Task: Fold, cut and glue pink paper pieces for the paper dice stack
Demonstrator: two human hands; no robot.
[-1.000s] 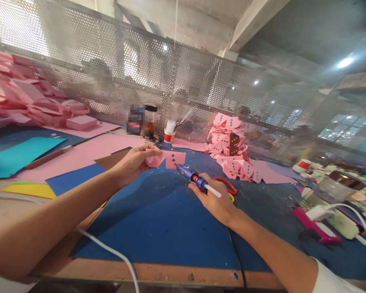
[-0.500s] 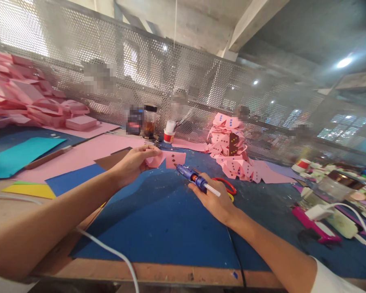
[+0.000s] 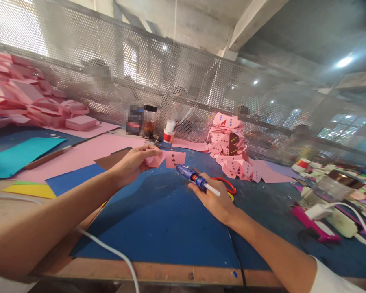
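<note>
The left hand (image 3: pixel 140 161) pinches a card (image 3: pixel 180 158) in its fingers; the right hand (image 3: pixel 216 200) has its fingers round a glue gun (image 3: pixel 187 173), nozzle (image 3: pixel 176 166) at the card.

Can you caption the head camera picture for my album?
Left hand holding pink paper, right hand pointing a blue glue gun at it.

The only view looks from the person's head, forward and down over the bare left hand (image 3: pixel 137 160) and bare right hand (image 3: pixel 217 204), close above the blue-covered wooden table (image 3: pixel 167 230). It reaches up to the grey perforated metal screen (image 3: pixel 167 67) and pale concrete ceiling (image 3: pixel 201 18); beyond, probably bright paned windows (image 3: pixel 344 127), though blurred.
</note>
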